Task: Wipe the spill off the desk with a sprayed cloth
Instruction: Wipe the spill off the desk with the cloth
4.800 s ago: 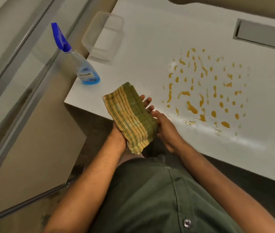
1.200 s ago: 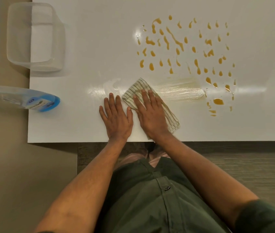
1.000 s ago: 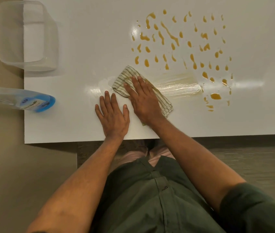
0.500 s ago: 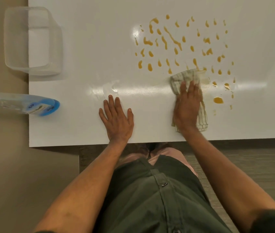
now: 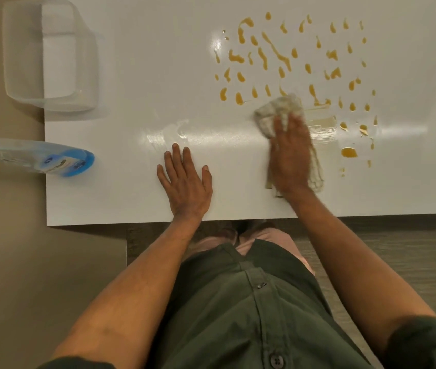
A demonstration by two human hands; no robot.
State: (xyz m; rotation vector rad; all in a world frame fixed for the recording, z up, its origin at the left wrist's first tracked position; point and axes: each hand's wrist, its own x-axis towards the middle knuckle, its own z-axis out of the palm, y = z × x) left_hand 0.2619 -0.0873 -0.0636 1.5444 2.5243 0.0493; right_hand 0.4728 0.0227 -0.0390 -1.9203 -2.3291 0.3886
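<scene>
Many orange drops of the spill (image 5: 286, 57) dot the white desk (image 5: 137, 187) at the upper right, with a wet smear (image 5: 320, 126) at their lower edge. My right hand (image 5: 290, 155) lies flat on the striped cloth (image 5: 278, 110) and presses it to the desk at the spill's lower edge. The cloth is blurred with motion, and its far end bunches up past my fingertips. My left hand (image 5: 184, 182) rests flat on the desk near the front edge, fingers spread, holding nothing.
A spray bottle (image 5: 43, 158) with blue liquid stands at the desk's left edge. A clear plastic container (image 5: 51, 57) sits at the far left corner, overhanging the edge. The desk's front edge runs just below my wrists.
My right hand swept the cloth from the left of the spill to its lower edge, leaving a wet smear. In the last half second it slid slightly left. My left hand stayed put.
</scene>
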